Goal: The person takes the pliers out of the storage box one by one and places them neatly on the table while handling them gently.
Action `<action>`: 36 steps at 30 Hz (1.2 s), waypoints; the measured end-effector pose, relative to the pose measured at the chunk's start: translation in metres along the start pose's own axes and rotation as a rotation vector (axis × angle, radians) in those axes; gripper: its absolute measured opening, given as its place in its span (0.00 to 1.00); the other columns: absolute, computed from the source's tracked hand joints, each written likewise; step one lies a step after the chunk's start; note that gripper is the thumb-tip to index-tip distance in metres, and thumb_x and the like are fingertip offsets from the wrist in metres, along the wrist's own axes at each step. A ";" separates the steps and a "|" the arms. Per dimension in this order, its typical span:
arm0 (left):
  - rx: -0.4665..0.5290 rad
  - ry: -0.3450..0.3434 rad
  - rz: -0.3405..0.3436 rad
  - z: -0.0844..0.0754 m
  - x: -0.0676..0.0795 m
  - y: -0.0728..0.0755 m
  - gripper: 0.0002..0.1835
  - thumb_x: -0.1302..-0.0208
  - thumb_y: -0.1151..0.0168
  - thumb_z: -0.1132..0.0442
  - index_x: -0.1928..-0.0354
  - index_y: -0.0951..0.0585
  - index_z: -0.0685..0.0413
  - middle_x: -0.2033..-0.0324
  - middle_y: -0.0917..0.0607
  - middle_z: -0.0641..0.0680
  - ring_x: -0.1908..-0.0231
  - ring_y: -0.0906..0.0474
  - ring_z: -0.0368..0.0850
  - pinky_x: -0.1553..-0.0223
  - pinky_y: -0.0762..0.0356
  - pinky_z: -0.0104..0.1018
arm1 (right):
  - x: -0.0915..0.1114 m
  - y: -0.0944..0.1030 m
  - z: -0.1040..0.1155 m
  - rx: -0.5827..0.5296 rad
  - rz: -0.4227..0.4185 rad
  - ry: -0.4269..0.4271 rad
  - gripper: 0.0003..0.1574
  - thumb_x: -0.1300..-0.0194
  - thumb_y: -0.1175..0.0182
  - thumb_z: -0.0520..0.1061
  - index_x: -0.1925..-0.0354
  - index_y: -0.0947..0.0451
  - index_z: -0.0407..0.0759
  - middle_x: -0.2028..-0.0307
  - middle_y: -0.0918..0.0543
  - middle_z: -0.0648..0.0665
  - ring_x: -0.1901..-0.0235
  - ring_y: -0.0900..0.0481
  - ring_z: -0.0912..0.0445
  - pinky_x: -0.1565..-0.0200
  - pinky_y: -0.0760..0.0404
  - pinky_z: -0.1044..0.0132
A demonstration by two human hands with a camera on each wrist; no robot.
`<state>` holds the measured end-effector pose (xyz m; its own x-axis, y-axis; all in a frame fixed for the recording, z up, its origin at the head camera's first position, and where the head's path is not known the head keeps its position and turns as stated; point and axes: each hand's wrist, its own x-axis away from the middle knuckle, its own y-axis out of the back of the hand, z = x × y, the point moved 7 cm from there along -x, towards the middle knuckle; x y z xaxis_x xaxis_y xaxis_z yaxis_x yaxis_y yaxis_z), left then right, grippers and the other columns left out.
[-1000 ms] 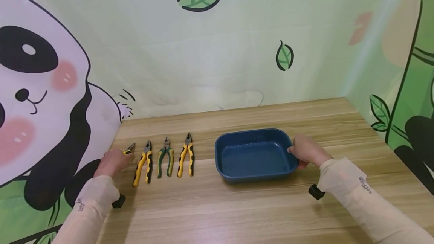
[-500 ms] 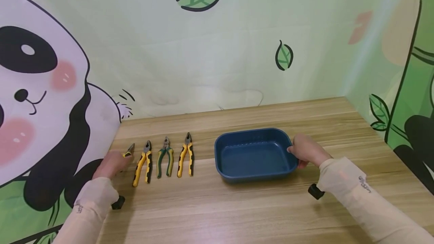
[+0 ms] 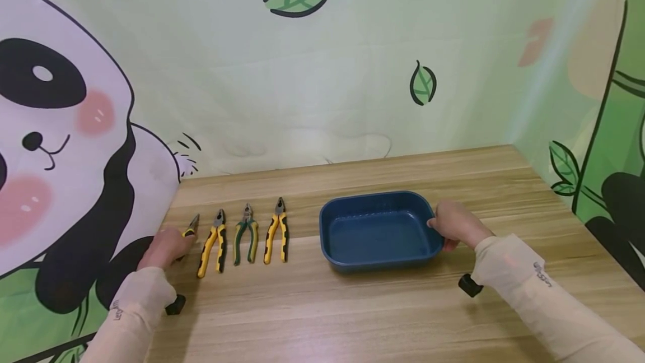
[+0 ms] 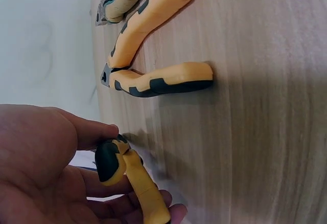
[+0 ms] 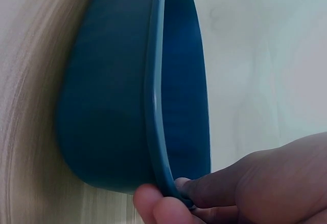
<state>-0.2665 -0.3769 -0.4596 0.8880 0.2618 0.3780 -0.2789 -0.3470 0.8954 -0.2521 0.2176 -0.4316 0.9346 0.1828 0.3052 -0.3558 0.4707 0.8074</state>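
At the left side of the table, my left hand grips pliers with yellow and black handles. Their narrow metal tip points away from me, past the fingers; the hand hides much of the handles in the head view. In the left wrist view the thumb lies on one handle and fingers curl beneath. My right hand pinches the right rim of a blue rectangular basin, thumb inside and fingers outside. The basin holds nothing and rests on the table.
To the right of my left hand, yellow-black pliers, green-handled pliers and more yellow-black pliers lie in a row on the wooden table. A printed cloth wall stands behind the table.
My left hand has shifted slightly toward me, and the tip of the pliers in it has turned to point more straight away. My right hand and the basin have stayed put.
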 end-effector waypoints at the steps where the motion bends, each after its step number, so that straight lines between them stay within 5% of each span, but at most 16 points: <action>1: -0.010 -0.004 -0.002 0.000 0.000 0.000 0.24 0.23 0.50 0.51 0.77 0.27 0.60 0.75 0.29 0.58 0.76 0.29 0.48 0.75 0.31 0.36 | 0.000 0.000 0.000 -0.001 0.000 -0.001 0.16 0.26 0.43 0.35 0.73 0.23 0.29 0.89 0.20 0.44 0.87 0.17 0.53 0.73 0.14 0.60; 11: -0.012 0.020 -0.014 0.004 -0.002 0.001 0.23 0.25 0.50 0.54 0.75 0.24 0.64 0.74 0.29 0.60 0.72 0.27 0.52 0.72 0.29 0.39 | 0.000 0.001 0.001 0.008 0.003 -0.007 0.15 0.25 0.43 0.36 0.71 0.23 0.29 0.88 0.19 0.44 0.86 0.17 0.53 0.67 0.13 0.58; 36: 0.029 0.113 -0.010 0.003 0.001 0.000 0.23 0.24 0.50 0.52 0.66 0.23 0.68 0.70 0.28 0.62 0.67 0.26 0.56 0.67 0.28 0.44 | -0.002 -0.002 -0.003 -0.026 0.024 -0.021 0.15 0.25 0.44 0.35 0.70 0.23 0.28 0.88 0.20 0.43 0.87 0.17 0.53 0.73 0.14 0.61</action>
<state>-0.2647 -0.3794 -0.4599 0.8434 0.3642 0.3950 -0.2586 -0.3692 0.8926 -0.2535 0.2184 -0.4354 0.9256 0.1764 0.3349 -0.3777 0.4885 0.7866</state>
